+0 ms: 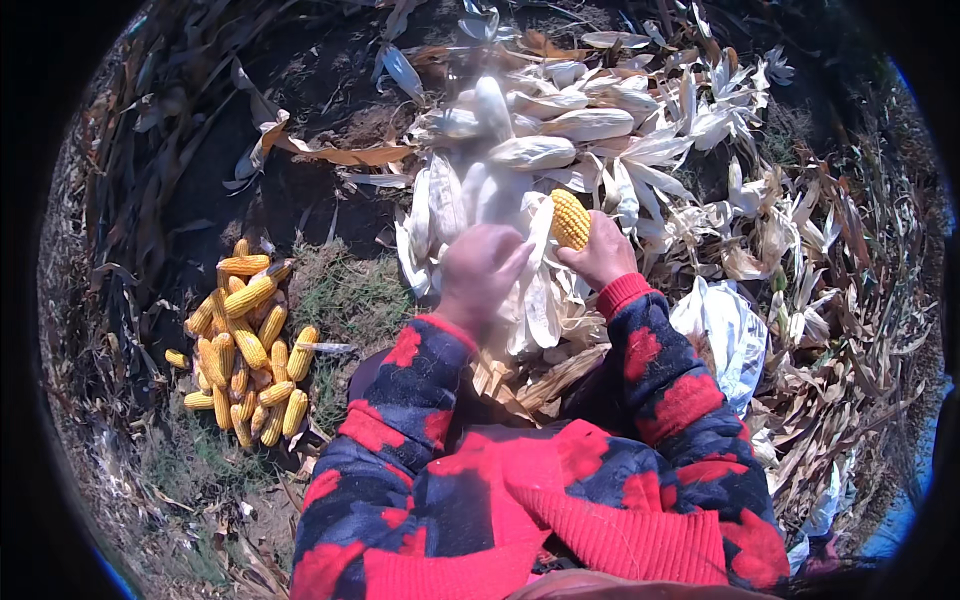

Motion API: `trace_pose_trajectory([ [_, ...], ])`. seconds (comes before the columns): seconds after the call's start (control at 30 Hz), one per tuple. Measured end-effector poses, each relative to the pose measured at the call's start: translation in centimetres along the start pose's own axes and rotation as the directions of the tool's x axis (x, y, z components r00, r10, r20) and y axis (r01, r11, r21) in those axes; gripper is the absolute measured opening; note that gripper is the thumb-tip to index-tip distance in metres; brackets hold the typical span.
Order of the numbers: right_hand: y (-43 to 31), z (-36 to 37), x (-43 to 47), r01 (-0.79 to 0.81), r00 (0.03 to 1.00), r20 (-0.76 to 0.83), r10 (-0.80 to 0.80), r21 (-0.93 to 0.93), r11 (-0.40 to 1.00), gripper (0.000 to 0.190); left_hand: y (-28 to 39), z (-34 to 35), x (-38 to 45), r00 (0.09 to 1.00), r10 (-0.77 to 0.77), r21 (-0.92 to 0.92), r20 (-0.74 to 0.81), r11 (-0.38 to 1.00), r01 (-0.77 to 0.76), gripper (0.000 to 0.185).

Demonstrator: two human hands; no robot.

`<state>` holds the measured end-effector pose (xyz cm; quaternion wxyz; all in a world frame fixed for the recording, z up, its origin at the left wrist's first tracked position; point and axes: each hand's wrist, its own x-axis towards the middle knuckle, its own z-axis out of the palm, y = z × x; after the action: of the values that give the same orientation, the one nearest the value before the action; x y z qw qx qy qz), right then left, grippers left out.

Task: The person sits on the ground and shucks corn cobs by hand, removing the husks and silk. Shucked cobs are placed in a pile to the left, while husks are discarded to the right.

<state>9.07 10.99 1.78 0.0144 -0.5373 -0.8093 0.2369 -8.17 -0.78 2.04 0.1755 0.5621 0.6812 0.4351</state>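
Observation:
My right hand (601, 251) grips a bared yellow ear of corn (571, 219), its tip pointing up and away from me. Pale dry husk leaves (541, 311) hang down between my two hands, just left of that ear. Blurred by motion, my left hand (482, 270) is curled with its thumb against or close to the husk; whether it pinches a leaf cannot be made out. Beyond both hands lies a heap of ears still in whitish husks (532, 153).
On the ground to the left is a pile of husked yellow ears (251, 345), beside some green grass (349, 289). A white plastic sack (724, 334) lies by my right forearm. Loose husks and dry leaves (817, 420) cover the ground at right.

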Motion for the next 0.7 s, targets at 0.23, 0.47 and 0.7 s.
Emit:
trace_pose_trajectory([
  [0.23,-2.4,0.8,-1.2,0.471,0.842,-0.254,-0.477,-0.085,0.878,0.067,-2.3,4.6,-1.8,0.676,-0.223,-0.182,0.702,0.862,0.473,0.069],
  [0.47,-3.4,1.3,-2.3,0.475,0.819,-0.310,-0.482,-0.104,0.874,0.061,-1.0,2.5,0.4,0.676,-0.411,-0.759,0.611,-0.063,0.648,0.056],
  [0.7,-4.4,2.2,-4.6,0.376,0.926,0.011,-0.376,0.035,0.926,0.067,-4.1,0.5,1.7,0.645,-0.644,-0.907,0.412,-0.223,0.357,0.036],
])
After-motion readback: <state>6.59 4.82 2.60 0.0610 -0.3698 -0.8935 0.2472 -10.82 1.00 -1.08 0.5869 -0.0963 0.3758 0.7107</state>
